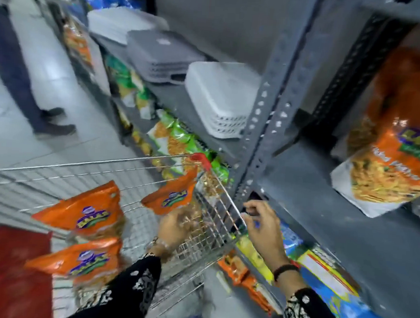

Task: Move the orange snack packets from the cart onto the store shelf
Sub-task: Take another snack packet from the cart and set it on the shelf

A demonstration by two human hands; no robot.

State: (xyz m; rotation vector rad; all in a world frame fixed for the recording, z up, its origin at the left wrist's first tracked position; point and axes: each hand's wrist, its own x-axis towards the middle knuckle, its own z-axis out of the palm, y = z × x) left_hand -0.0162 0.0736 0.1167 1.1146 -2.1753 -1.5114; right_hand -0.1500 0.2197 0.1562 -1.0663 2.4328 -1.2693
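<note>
Cart (133, 178) at left holds three orange packets: two (83, 212) (82, 261) lying in the basket, a third (174, 196) gripped by the left hand (174, 227) near the cart's right rim. Right hand (261, 224) hovers beside the cart, fingers loosely curled, holding nothing. Shelf (349, 218) at far right already carries one orange packet (398, 152).

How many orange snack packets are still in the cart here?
3: one at the cart's near left, one behind it, one by the right wall at the left hand. Others may be hidden beneath.
</note>
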